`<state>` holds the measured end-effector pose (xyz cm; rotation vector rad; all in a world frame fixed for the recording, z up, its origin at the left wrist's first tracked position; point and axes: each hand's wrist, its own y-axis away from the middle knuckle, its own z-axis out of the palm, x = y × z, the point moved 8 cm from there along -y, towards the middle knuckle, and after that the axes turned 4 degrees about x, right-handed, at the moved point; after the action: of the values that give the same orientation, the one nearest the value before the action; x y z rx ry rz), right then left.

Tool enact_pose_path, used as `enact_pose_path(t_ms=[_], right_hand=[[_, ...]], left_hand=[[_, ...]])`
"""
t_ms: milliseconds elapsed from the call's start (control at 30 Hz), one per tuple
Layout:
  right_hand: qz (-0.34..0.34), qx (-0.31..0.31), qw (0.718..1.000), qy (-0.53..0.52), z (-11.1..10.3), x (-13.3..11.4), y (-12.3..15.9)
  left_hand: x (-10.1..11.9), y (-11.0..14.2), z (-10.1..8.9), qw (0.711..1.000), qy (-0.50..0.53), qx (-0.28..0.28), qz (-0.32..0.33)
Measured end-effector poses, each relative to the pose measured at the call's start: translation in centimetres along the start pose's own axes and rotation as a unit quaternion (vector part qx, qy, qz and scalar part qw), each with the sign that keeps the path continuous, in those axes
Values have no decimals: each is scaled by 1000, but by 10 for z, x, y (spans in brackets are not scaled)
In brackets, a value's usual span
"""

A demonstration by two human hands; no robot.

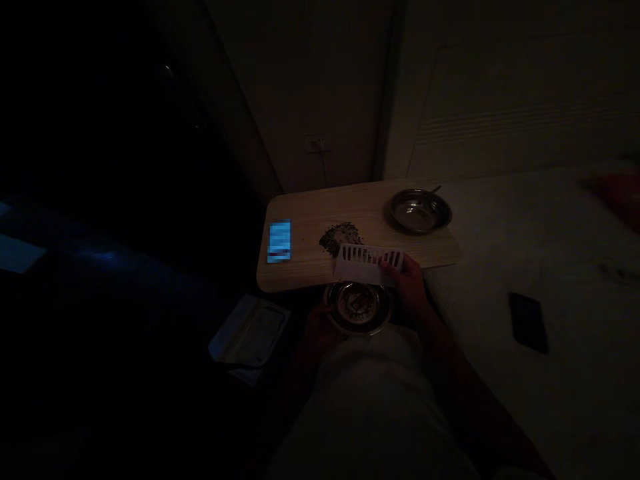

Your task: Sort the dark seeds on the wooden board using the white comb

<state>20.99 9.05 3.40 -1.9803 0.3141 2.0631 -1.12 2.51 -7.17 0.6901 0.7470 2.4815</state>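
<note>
In dim light, my right hand (409, 280) is closed on a flat white slotted piece (367, 272), with a row of narrow slots along its far side. The piece lies across the near edge of a small wooden table (310, 207). Just beyond it spreads a pile of small dark and pale grains (343, 235), its near part hidden by the piece. Below the table edge, my left hand (320, 327) grips the left rim of a round metal bowl (384, 313). Scattered bits and a brownish shape (360, 303) show inside that bowl.
Another metal bowl (419, 212) with a handle sticking out stands at the table's right end. A lit, pixelated screen (279, 240) lies on the left. A dark phone (529, 322) rests on the pale bedding (475, 320). A pale package (250, 330) sits lower left.
</note>
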Motion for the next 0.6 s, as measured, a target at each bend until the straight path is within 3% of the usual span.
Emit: enact_pose_path(t_ms=[100,267,600], right_hand=[[9,29,999,-12,-10,2,-3],[-29,119,992,-20,-37,-9,-9],[6,107,994,-9,-42,-4,-11]], left_hand=[[-1,-2,-2,1000,7,0,-5],[0,-3,-8,1000,2,1,-16],[3,-7,-11,1000,6,7,8]])
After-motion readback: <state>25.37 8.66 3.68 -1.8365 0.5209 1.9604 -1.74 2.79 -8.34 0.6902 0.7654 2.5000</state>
